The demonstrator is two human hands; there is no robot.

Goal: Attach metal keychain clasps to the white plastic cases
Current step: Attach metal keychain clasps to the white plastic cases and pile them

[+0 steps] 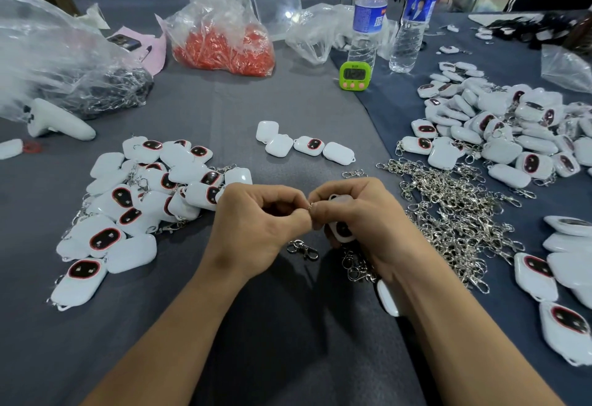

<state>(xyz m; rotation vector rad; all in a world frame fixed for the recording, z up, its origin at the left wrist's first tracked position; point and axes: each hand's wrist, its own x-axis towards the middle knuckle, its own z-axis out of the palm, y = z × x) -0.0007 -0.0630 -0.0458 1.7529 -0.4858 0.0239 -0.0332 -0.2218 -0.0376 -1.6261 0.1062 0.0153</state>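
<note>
My right hand (358, 223) grips a white plastic case (341, 229) with a dark oval window, mostly hidden by the fingers. My left hand (256, 220) pinches a small metal ring (310, 205) of a clasp at the case's corner. Both hands meet at the middle of the table. A loose metal clasp (304, 249) lies on the cloth just below them. A big heap of metal clasps (455, 210) spreads to the right. White cases with clasps attached are piled at the left (137, 207).
Another pile of white cases (499, 130) lies at the right, and several cases (304, 143) sit in a row beyond my hands. Two water bottles (368, 14), a green timer (354, 75), a bag of red parts (224, 47) and clear bags stand at the back.
</note>
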